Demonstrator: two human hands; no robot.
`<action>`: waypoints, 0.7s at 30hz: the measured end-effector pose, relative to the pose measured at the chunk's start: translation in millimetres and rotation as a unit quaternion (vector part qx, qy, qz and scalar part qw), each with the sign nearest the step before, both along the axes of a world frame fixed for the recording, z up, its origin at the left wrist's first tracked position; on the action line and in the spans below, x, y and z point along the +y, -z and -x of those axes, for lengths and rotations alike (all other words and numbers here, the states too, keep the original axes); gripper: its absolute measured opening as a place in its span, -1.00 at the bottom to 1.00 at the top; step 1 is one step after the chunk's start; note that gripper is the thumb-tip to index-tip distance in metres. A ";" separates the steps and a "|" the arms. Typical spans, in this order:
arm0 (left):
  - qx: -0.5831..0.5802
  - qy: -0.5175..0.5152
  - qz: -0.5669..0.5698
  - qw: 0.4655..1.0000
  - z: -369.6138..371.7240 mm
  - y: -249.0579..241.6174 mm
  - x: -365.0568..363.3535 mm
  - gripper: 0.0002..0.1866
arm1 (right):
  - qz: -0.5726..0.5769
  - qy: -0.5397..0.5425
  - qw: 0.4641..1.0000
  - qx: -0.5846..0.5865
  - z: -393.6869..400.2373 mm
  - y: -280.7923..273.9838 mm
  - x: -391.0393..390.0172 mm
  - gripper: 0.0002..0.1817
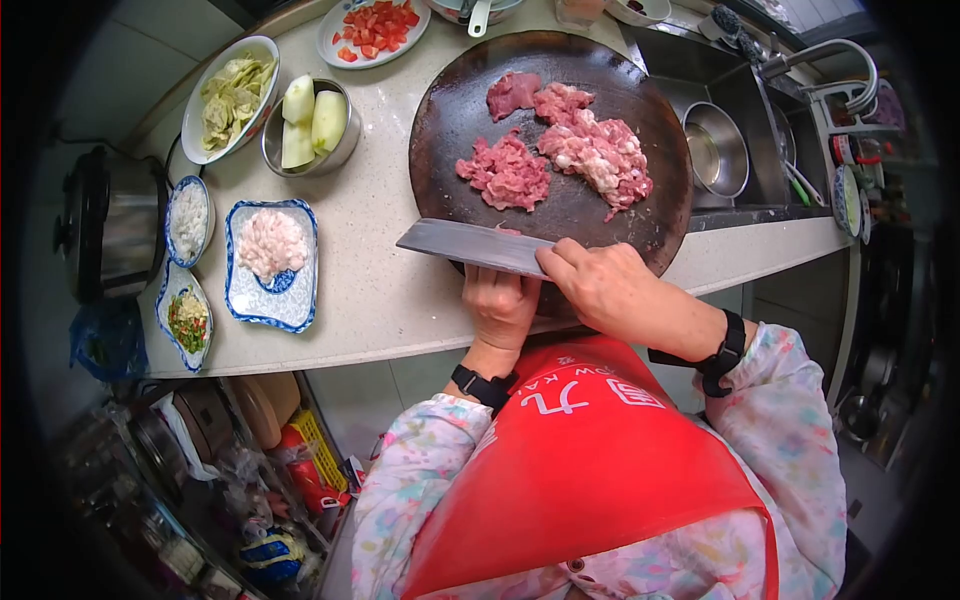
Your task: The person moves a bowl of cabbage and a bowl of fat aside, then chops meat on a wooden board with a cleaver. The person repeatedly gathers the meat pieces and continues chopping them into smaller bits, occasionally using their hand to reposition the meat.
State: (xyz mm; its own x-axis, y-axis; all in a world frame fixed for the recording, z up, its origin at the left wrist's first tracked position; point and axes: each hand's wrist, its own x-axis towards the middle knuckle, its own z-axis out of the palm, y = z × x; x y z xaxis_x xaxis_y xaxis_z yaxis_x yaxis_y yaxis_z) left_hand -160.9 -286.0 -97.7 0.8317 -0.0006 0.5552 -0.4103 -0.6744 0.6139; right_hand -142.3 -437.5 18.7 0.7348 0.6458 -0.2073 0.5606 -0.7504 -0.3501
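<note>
My right hand [625, 295] is closed around a cleaver [470, 243], whose wide blade reaches left across the near edge of the round dark chopping board [440, 130]. Just below the blade, my left hand [500, 305] has its fingers curled, with the fingertips hidden by the steel. A bit of raw meat shows past the blade's far edge; whether my left fingers hold it cannot be seen. Farther back on the board lie a pile of chopped red meat [505, 170], a larger pile of fattier pieces [600, 160] and a small chunk of meat [513, 95].
Left on the counter are a blue-rimmed dish of pale minced meat [272, 243], a steel bowl [345, 150] of peeled vegetable pieces, a bowl of sliced greens [235, 100] and a plate of diced red pieces [375, 28]. Right stands a sink [690, 85] with a metal pot [715, 150].
</note>
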 end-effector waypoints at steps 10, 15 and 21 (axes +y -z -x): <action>-0.048 -0.025 -0.011 0.998 -8.5 -4.6 -2.9 -0.76 | 0.021 0.012 1.000 -0.005 -3.6 -7.6 -8.5 -0.75; -0.046 -0.050 -0.010 0.998 -6.7 -2.6 -8.3 -0.76 | -0.088 0.067 0.994 -0.023 -21.9 8.9 -24.6 -0.77; -0.041 -0.042 -0.034 0.998 -3.5 -1.1 -4.6 -0.68 | -0.076 0.008 0.997 -0.008 4.6 -18.3 -34.2 -0.64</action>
State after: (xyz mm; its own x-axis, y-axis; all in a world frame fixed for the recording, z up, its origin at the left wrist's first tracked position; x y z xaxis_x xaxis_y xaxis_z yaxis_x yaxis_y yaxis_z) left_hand -157.4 -290.5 -96.6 0.7820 0.0283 0.6226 -0.3970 -0.7475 0.5326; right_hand -146.9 -471.8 37.0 0.7485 0.6562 -0.0959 0.5550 -0.6990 -0.4510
